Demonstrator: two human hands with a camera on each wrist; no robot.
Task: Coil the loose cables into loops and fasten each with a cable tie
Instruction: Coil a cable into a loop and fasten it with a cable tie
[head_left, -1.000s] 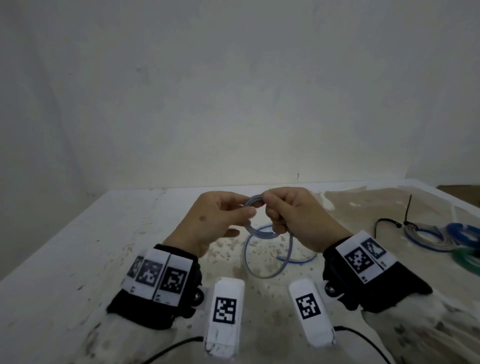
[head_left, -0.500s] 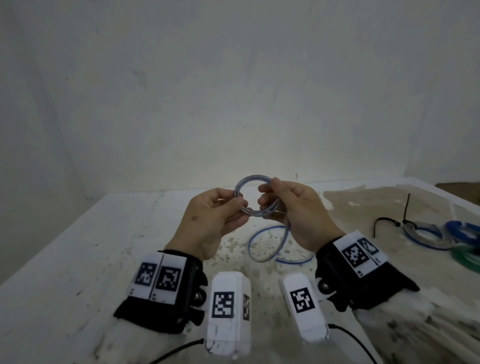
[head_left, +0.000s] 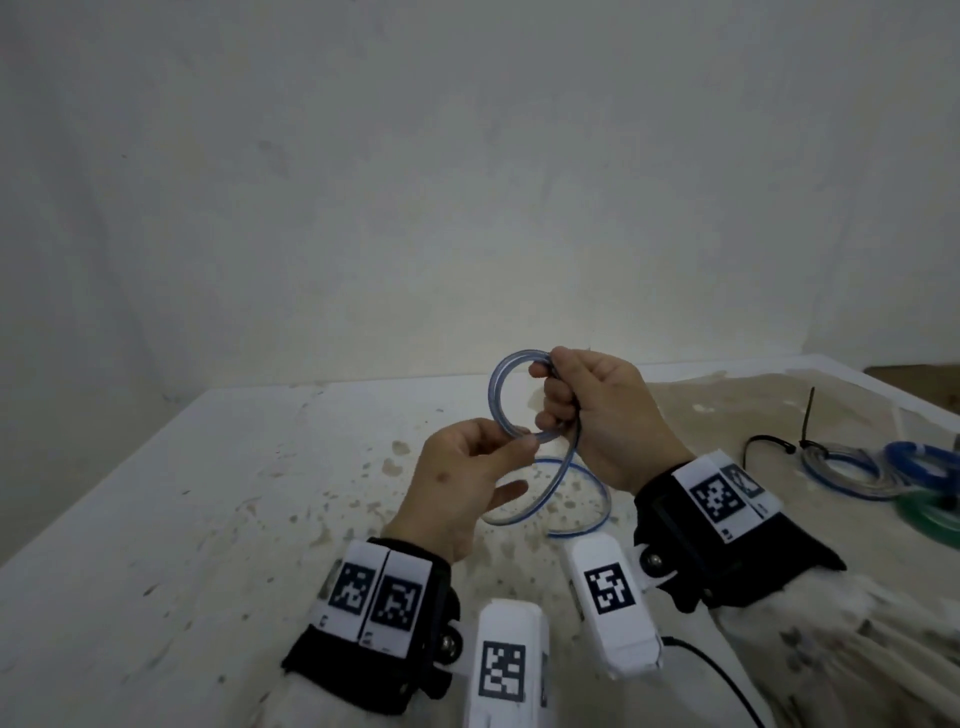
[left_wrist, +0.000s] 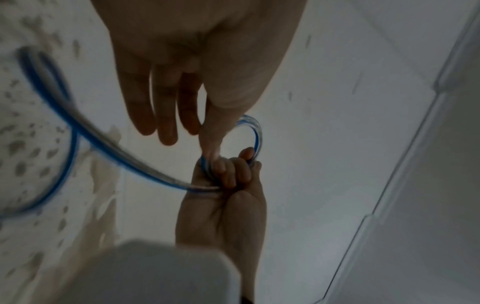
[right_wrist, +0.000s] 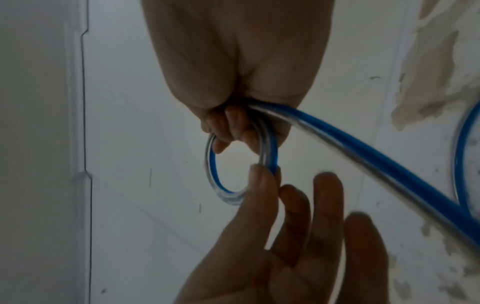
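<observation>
A clear cable with a blue core (head_left: 497, 395) is wound into a small upright loop held above the white table (head_left: 208, 519). My right hand (head_left: 550, 397) grips the loop's right side, fingers curled through it (right_wrist: 233, 127). My left hand (head_left: 522, 441) pinches the loop's bottom between thumb and forefinger (right_wrist: 265, 176), its other fingers straight. The loop shows in the left wrist view (left_wrist: 257, 135) and in the right wrist view (right_wrist: 215, 181). The cable's loose tail (head_left: 566, 493) runs down from my right hand and curls on the table (left_wrist: 72, 127).
At the table's right lie wound coils: a clear one (head_left: 836, 470), a blue one (head_left: 919, 462) and a green one (head_left: 930, 514), with a black cable tie (head_left: 808, 421) standing up beside them. A white wall stands behind the table. The tabletop is stained brown on the right.
The loop has come up and turned upright. My left hand has slid down to its bottom. My right hand now curls its fingers through the right side.
</observation>
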